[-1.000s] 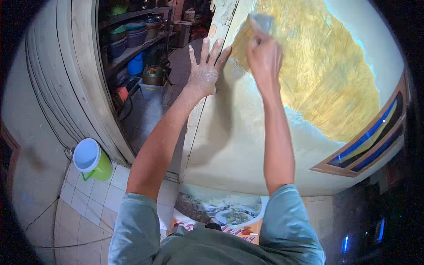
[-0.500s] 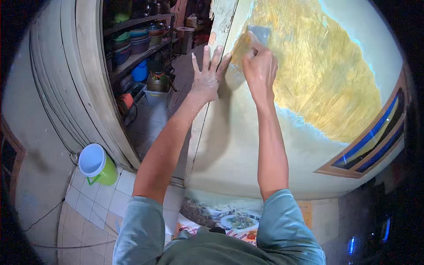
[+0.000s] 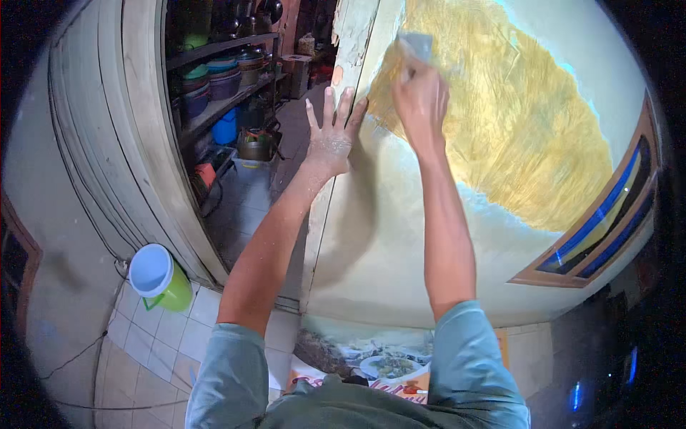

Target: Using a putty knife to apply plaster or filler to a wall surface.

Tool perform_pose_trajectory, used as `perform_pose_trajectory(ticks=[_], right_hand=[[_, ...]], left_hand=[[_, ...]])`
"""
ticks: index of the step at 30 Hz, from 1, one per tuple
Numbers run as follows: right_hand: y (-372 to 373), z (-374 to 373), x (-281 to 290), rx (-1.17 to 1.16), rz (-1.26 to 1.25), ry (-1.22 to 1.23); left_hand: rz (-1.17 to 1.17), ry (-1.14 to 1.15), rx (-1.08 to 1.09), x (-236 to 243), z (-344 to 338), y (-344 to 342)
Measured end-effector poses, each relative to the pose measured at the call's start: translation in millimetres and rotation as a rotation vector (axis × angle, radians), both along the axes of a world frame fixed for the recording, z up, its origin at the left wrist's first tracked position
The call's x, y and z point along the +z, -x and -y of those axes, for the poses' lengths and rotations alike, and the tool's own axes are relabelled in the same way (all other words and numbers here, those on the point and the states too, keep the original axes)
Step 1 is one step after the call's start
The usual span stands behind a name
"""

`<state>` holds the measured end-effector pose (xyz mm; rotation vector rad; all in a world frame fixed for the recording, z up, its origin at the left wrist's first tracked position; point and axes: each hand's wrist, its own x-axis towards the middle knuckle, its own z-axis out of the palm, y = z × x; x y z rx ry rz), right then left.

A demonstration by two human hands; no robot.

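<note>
Moved upward along the cream painted wall (image 3: 386, 243) since the earlier frame: 1 flat grey rectangular scraper (image 3: 418, 46), blurred, now at the upper left of a ragged-edged ochre patch (image 3: 514, 129). Right hand (image 3: 423, 107): grip narrow, closed on the scraper, 1 digit laid along it, apparently for pressure. Left hand (image 3: 331, 143): grip wide, fingers spread, holding nothing, at a pale peeling wooden post (image 3: 351, 43); probably for bracing, contact uncertain. Surface: streaky ochre, blue-white border. Room: 1 lime-green plastic bucket (image 3: 173, 293) on white floor tiles (image 3: 168, 343); dark shelf (image 3: 223, 109) with stacked coloured basins (image 3: 224, 86); 1 blue-paned, brown wooden-framed window (image 3: 599, 216) at right.
</note>
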<state>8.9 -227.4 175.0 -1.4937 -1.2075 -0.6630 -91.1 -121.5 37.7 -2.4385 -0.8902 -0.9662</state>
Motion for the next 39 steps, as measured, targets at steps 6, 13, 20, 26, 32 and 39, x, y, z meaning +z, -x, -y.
perform_pose_trajectory(ticks=[6,13,20,26,32,39], right_hand=[[-8.9,12.3,41.1,0.074,0.011,-0.035],[-28.4,30.4,-21.0,0.192,-0.111,-0.08],[-65.1,41.0,23.5,0.396,-0.237,-0.093],[-108.1,67.4,-50.5,0.664,-0.48,-0.216],[-144.9,124.8,-0.2,0.371,-0.142,0.072],[-272.9,198.0,-70.3,-0.113,0.075,-0.132]], left_hand=[[0.018,-0.005,0.0,13.1,23.8,-6.8],[0.348,-0.13,-0.158,35.4,73.3,-15.8],[0.877,0.602,-0.661,116.6,118.2,-83.8],[0.802,0.845,-0.784,58.9,149.7,-132.3],[0.796,0.465,-0.436,81.2,145.8,-171.6],[0.71,0.228,-0.158,121.6,207.6,-216.0]])
